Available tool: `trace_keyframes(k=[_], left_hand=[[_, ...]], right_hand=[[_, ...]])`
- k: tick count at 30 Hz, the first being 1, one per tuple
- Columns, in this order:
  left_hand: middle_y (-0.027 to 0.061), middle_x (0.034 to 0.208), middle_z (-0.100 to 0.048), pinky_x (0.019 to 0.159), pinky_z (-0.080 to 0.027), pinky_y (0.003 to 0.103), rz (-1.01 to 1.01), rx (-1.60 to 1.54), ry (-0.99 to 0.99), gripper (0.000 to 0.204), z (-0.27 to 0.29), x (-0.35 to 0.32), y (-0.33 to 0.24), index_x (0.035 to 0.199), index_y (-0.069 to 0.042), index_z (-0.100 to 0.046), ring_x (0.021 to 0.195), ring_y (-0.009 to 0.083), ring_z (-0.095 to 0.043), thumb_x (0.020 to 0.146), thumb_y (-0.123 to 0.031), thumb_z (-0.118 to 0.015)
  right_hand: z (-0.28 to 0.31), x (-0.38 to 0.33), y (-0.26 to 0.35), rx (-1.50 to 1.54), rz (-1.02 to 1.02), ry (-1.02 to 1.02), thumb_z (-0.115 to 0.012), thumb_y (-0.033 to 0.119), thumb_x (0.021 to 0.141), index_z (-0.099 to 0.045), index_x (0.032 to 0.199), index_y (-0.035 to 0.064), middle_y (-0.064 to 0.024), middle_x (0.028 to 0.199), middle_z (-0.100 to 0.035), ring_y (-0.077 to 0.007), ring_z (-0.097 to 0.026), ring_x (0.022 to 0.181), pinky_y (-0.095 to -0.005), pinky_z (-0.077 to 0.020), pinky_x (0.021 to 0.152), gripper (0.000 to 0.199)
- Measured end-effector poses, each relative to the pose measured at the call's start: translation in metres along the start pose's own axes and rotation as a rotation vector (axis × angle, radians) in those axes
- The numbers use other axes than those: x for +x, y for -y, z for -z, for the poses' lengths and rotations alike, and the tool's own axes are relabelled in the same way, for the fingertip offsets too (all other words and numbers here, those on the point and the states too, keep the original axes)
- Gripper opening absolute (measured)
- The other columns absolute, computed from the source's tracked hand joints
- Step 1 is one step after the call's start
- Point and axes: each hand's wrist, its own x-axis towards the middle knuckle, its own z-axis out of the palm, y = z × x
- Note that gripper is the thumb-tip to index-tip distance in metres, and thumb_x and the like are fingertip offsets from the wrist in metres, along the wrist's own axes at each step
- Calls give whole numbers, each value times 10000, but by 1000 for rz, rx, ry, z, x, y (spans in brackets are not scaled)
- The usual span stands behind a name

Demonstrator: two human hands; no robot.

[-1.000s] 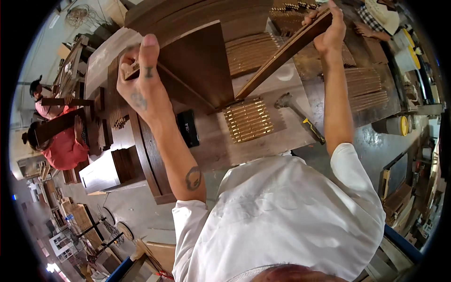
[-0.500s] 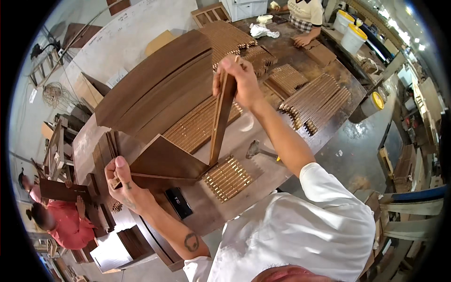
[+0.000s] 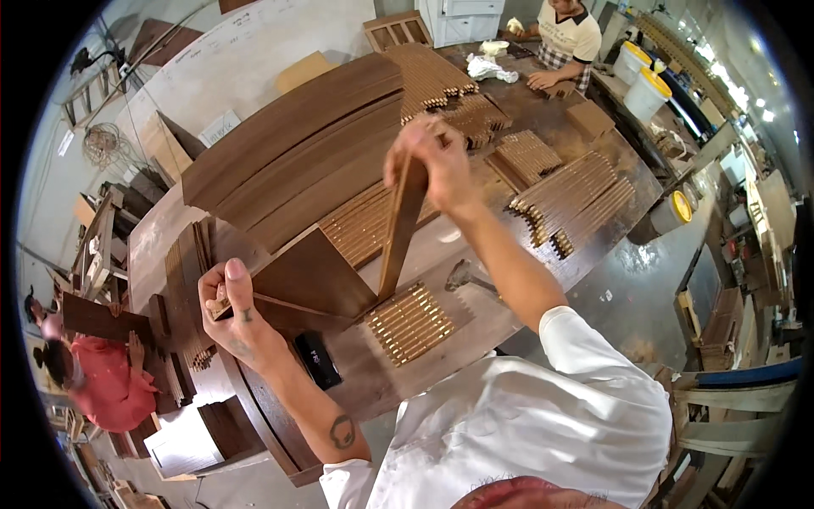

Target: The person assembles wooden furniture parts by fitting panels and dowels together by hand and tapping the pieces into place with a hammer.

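My left hand (image 3: 242,310) is closed round the outer end of a dark brown wooden board (image 3: 297,314), thumb up. My right hand (image 3: 434,165) wraps the top end of another narrow brown board (image 3: 402,220), which stands tilted; its fingers are slightly blurred. The two boards come together in a V, low over the table. A flat brown panel (image 3: 318,267) lies between them, on the left board's side. Just right of the V's point is a set of short slats with shiny gold-coloured spots (image 3: 411,325). A hammer (image 3: 462,276) lies beneath my right forearm.
On the table (image 3: 373,399) sit a black case (image 3: 317,360), long brown panels (image 3: 297,140) and stacks of slatted pieces (image 3: 572,199). At the far side a person (image 3: 570,38) works; another in red (image 3: 110,382) holds a board at left. Yellow-lidded buckets (image 3: 649,93) stand far right.
My right hand has shifted its fingers on the top of its board, and the board stands slightly lower. The panel at the left has tilted a little. The whole view has shifted slightly.
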Motion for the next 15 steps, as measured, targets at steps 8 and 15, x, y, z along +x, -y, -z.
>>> trace_keyframes(k=[8,15], left_hand=[[-38,717,-407,665,-293,207,-7,38,1,360,3,-3,-2,781,-51,-552,695,84,-376,802,-370,-718],[-17,712,-473,620,-343,212,-12,41,-12,416,9,-1,0,785,-1,-567,665,86,-422,794,-385,-727]], right_hand=[[-63,-18,2,-9,-119,69,-698,233,859,-594,773,27,-65,713,-631,-130,-631,676,-274,-507,594,246],[-92,-30,-1,-215,-78,155,-706,326,854,-551,691,73,60,626,-470,-21,-385,589,-220,-312,519,338]])
